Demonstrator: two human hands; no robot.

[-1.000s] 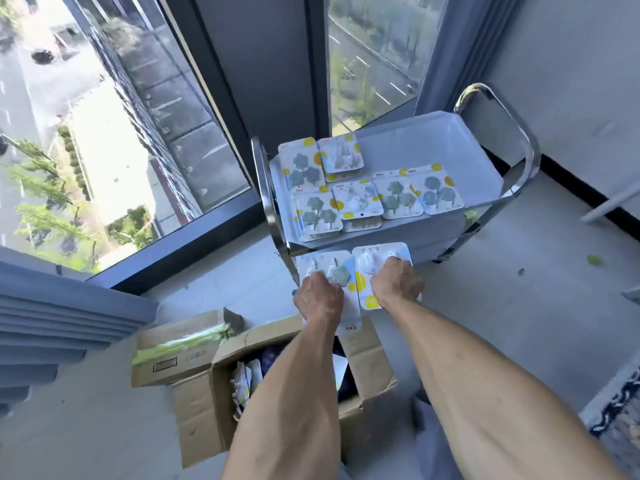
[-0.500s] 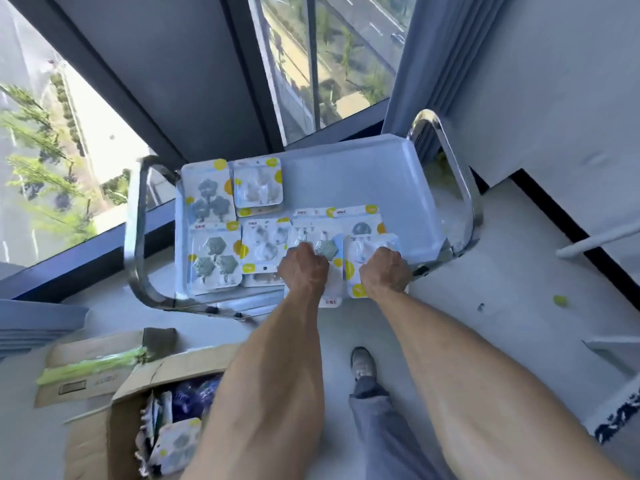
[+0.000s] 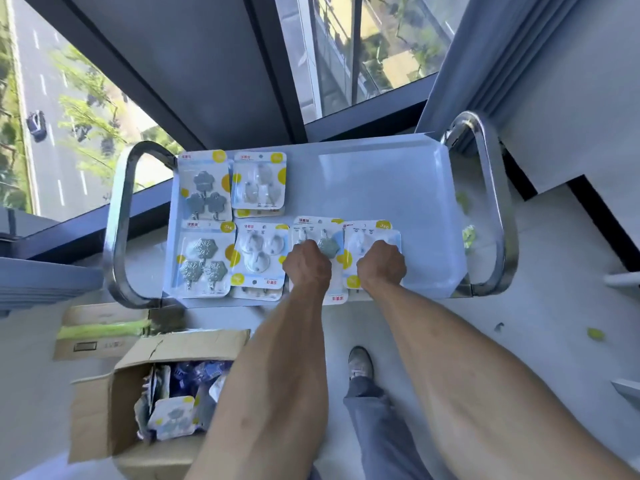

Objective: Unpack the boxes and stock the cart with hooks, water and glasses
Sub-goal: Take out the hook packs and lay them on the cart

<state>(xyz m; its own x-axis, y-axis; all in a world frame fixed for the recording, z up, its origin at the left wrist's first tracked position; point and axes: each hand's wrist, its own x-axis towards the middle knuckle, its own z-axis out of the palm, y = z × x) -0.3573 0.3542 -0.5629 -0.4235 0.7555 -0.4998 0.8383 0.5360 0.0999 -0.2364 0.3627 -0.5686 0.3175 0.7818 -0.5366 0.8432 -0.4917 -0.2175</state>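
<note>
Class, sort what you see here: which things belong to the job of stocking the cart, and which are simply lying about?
Part of the job:
cart
left hand gripping a grey hook pack
right hand gripping a white hook pack
open box holding more packs

Lying about:
closed box
green scrap on the floor

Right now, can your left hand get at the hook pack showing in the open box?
Probably not yet: the left hand grips a hook pack on the cart. The box is open, its pack lying uncovered on top.
</note>
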